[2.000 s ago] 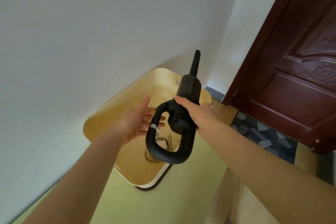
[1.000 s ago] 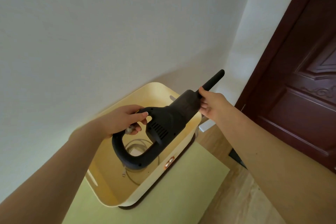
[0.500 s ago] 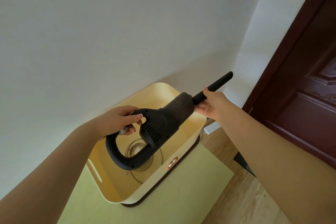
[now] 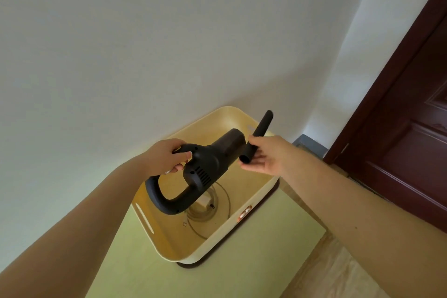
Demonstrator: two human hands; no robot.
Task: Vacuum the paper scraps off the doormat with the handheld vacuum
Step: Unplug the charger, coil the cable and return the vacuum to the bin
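Observation:
My left hand (image 4: pixel 169 156) grips the top of the loop handle of the black handheld vacuum (image 4: pixel 200 174), which I hold above a yellow bin (image 4: pixel 251 220). The vacuum's barrel points up and to the right. My right hand (image 4: pixel 264 156) holds the black nozzle tube (image 4: pixel 257 136), which is off the vacuum's barrel and tilted up to the right, a small gap between the two. The doormat and its paper scraps are out of view.
The yellow bin stands on a pale green top (image 4: pixel 242 273) against a white wall and holds a coiled cable (image 4: pixel 208 208). A dark red door (image 4: pixel 411 140) is at the right. Light wooden floor (image 4: pixel 338 276) shows at the lower right.
The nozzle tube has come off the vacuum's barrel in my right hand; before it was attached. My left hand took the handle two seconds ago and has held it since.

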